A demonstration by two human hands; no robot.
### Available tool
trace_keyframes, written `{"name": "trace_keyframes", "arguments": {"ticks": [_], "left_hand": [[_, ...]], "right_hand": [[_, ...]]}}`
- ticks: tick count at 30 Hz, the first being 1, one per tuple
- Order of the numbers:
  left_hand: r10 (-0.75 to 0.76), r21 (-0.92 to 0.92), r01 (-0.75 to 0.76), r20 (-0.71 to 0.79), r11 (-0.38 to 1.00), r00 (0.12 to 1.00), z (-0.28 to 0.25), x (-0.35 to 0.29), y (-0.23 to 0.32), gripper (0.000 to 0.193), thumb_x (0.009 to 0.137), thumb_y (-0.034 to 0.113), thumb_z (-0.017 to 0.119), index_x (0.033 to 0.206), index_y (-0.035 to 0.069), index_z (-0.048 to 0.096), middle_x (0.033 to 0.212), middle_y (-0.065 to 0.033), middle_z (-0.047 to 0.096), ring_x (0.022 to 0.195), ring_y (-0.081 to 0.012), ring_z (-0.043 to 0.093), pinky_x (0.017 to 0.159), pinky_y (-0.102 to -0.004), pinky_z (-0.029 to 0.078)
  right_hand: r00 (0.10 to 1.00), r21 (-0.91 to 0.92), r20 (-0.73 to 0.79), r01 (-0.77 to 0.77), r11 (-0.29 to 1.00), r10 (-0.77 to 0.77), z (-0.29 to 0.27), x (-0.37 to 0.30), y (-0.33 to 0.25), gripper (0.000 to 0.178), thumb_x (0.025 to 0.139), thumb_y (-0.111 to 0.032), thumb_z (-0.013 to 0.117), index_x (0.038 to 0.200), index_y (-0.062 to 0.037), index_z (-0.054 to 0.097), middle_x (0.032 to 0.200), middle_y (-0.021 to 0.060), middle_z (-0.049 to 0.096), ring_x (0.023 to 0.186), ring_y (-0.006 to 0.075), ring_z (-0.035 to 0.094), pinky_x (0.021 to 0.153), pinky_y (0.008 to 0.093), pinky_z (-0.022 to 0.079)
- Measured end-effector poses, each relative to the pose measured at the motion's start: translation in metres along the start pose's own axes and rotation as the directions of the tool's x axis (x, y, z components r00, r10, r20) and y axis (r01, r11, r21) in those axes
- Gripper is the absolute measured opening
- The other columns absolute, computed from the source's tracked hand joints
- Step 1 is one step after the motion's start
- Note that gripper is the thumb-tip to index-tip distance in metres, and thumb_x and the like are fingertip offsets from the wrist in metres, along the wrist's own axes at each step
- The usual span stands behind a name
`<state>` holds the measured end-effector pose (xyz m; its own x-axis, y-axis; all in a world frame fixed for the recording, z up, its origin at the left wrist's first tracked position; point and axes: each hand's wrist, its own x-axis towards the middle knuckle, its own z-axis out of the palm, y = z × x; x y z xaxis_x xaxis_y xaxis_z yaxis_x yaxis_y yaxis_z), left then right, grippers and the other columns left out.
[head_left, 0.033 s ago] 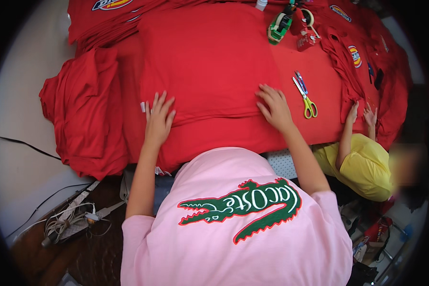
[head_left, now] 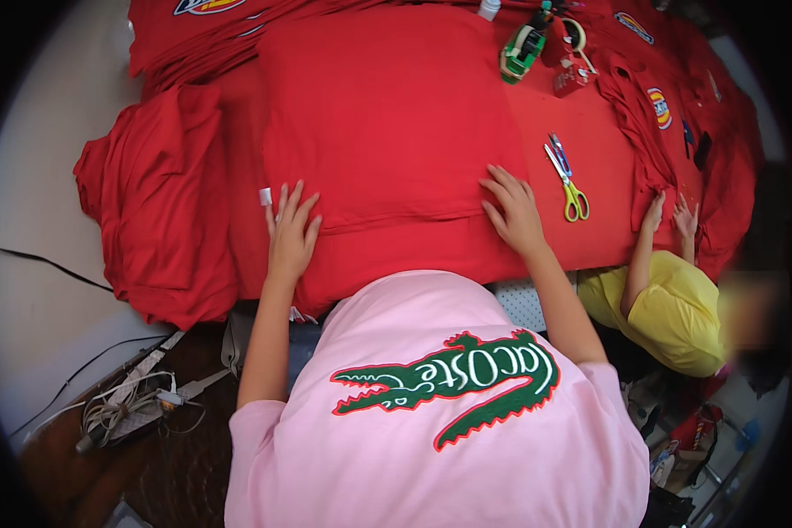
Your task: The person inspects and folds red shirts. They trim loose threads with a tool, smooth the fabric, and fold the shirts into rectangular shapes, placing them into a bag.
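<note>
A red garment (head_left: 387,114), folded into a flat rectangle, lies in front of me on more red cloth. My left hand (head_left: 292,233) rests at its near left corner, fingers spread over the fabric, beside a small white label (head_left: 266,196). At the near right corner lies my right hand (head_left: 517,211), its fingers also apart and laid on the cloth. Neither hand grips anything that I can see. To the right of my right hand are scissors with yellow-green handles (head_left: 575,202), and a small blue-and-red tool (head_left: 560,155) lies against their blades.
A crumpled red garment pile (head_left: 163,202) sits at the left. Stacked red garments (head_left: 202,40) lie at the far left. A green tape dispenser (head_left: 523,55) and red tape dispenser (head_left: 574,72) stand far right. A co-worker in yellow (head_left: 669,304) handles red cloth. Cables (head_left: 132,400) lie lower left.
Both hands have shifted slightly toward me along the folded garment's near corners. The view has moved a little too; the things on the table look the same.
</note>
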<state>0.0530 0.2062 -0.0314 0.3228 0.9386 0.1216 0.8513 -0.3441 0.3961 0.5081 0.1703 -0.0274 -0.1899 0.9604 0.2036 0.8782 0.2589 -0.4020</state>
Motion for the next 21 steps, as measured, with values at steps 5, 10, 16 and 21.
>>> {"name": "trace_keyframes", "arguments": {"ticks": [5, 10, 16, 21], "left_hand": [[-0.232, 0.040, 0.244, -0.197, 0.969, 0.953, -0.011, -0.084, -0.044, 0.052, 0.093, 0.012, 0.065, 0.144, 0.013, 0.060, 0.165, -0.0130, 0.044, 0.154, -0.0376, 0.038, 0.126, -0.0591, 0.024], [-0.266, -0.052, 0.262, -0.266, 0.964, 0.926, -0.021, -0.069, -0.048, 0.058, 0.088, 0.003, 0.066, 0.144, 0.015, 0.060, 0.161, -0.0174, 0.045, 0.143, -0.0419, 0.049, 0.116, -0.0514, 0.043], [-0.123, 0.001, 0.126, -0.195, 0.992, 0.973, -0.021, -0.051, -0.041, 0.052, 0.090, 0.001, 0.066, 0.139, 0.017, 0.064, 0.156, -0.0161, 0.048, 0.141, -0.0405, 0.048, 0.112, -0.0496, 0.047], [-0.561, -0.618, 0.311, -0.259, 0.722, 0.787, 0.004, -0.072, -0.029, 0.028, 0.099, -0.002, 0.058, 0.126, 0.004, 0.063, 0.128, -0.0118, 0.063, 0.114, -0.0252, 0.066, 0.095, -0.0375, 0.055]], "right_hand": [[0.987, -0.018, -0.065, -0.149, 0.989, 0.147, -0.002, -0.045, 0.018, 0.041, 0.097, -0.010, 0.067, 0.137, -0.0106, 0.063, 0.154, 0.0119, 0.058, 0.145, 0.0325, 0.052, 0.116, 0.0488, 0.039], [0.994, -0.100, -0.070, -0.096, 0.990, 0.090, -0.005, -0.030, 0.023, 0.034, 0.093, -0.006, 0.068, 0.126, -0.0089, 0.068, 0.143, 0.0123, 0.064, 0.131, 0.0348, 0.059, 0.110, 0.0455, 0.046], [0.994, 0.023, -0.038, -0.106, 0.994, 0.107, -0.013, -0.014, 0.028, 0.031, 0.087, -0.003, 0.067, 0.118, -0.0070, 0.071, 0.128, 0.0126, 0.070, 0.121, 0.0356, 0.064, 0.105, 0.0442, 0.050], [0.922, -0.217, -0.306, -0.309, 0.926, 0.236, -0.027, -0.022, 0.056, 0.033, 0.088, -0.007, 0.068, 0.121, -0.0073, 0.070, 0.123, 0.0139, 0.072, 0.115, 0.0343, 0.066, 0.101, 0.0459, 0.052]]}}
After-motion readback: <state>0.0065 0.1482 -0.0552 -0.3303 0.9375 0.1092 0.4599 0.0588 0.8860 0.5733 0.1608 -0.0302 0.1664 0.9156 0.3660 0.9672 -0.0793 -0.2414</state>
